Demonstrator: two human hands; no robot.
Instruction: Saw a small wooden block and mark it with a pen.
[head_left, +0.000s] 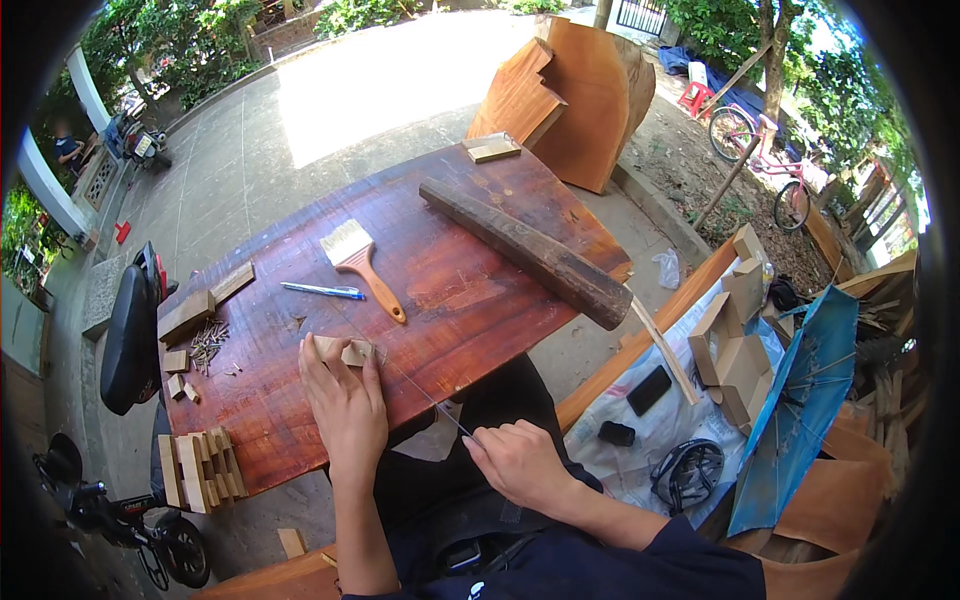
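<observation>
On the worktop (452,345), a broad brush (358,262) with a wooden handle is laid near a blue-and-white pen (322,291); a dark wooden bar (515,247) is set slantwise across the right side. To the right, a white sheet (622,468) is spread on the ground, on which a flat black object (649,391) and cardboard packaging (738,368) are placed. Beside it, a blue umbrella (797,405) (opened and tipped sideways) is seen. Farther back, a pink bicycle (770,164) is parked.

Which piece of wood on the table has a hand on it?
The small pale block held by the left hand, near the paintbrush. The other pieces, like the long dark beam and the stacked blocks, lie untouched.
</observation>
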